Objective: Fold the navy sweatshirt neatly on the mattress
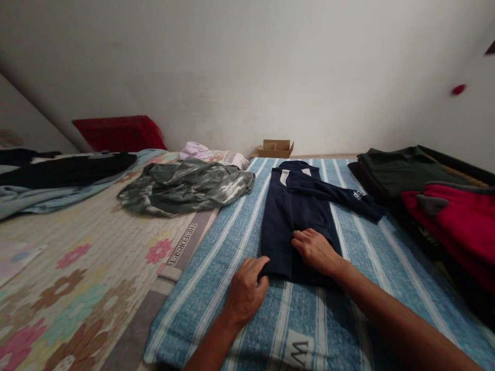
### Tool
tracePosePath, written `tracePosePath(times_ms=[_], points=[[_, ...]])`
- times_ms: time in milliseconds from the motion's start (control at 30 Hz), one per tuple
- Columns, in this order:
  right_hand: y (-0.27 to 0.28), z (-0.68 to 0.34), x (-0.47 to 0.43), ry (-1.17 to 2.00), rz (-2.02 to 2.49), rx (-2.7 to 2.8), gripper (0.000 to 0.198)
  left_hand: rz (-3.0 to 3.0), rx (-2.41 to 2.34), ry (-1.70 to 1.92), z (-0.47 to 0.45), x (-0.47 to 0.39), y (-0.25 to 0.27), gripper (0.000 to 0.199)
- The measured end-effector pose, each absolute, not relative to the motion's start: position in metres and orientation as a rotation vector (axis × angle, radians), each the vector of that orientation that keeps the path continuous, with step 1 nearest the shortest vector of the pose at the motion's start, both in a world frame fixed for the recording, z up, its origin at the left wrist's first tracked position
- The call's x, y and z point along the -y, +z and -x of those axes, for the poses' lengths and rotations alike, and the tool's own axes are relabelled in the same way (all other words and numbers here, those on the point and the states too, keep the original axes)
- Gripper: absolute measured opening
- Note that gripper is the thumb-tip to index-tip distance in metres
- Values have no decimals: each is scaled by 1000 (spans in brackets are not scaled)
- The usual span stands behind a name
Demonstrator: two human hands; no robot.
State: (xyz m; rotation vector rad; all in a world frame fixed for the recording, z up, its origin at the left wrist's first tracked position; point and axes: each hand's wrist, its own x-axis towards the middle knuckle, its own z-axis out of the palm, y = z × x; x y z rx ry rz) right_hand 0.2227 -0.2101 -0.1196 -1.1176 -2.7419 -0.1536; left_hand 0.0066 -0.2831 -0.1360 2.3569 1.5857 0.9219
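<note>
A navy long-sleeved top [278,221] with white shoulder patches lies partly folded on the blue striped cloth [232,232]. One of its sleeves stretches out to the right and bears white lettering near the cuff. My left hand [247,291] pinches the near left corner of the top between thumb and fingers. Over the middle of the garment, my right hand [315,250] has its fingers curled down onto the fabric, closed on a fold near the lower right part. Its fingertips are partly hidden.
A grey-green patterned garment [185,188] lies crumpled to the left. Dark folded clothes [410,167] and pink-red clothing [464,216] are stacked at the right. A small cardboard box [275,149] stands by the wall. Black clothing [73,172] and a red object [121,133] are at far left.
</note>
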Motion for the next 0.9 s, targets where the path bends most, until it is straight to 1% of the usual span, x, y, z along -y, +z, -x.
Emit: tracePosePath(times_ms=[133,300,500,633,700,800,900], points=[[-120,-220,211,-139,1113,2733,16,-2401,-1575,965,-8,285,-137,37],[-122,-217,207,-102,1106,2739,14,-2513,-1587,904,-8,286,-136,31],[-113,-214,207,-11,1192,2693,19,-2651,-1542,882,-8,286,-135,29],[-100,-208,200,158,1389,2565,26,-2678,-1527,876,-8,285,-137,31],[-95,-202,189,229,1577,2450,25,-2687,-1518,876,-8,285,-138,31],[-91,-190,170,275,1796,2315,27,-2697,-1502,870,-8,286,-138,31],[-91,-180,157,279,1833,2298,36,-2702,-1490,869,-8,286,-137,31]])
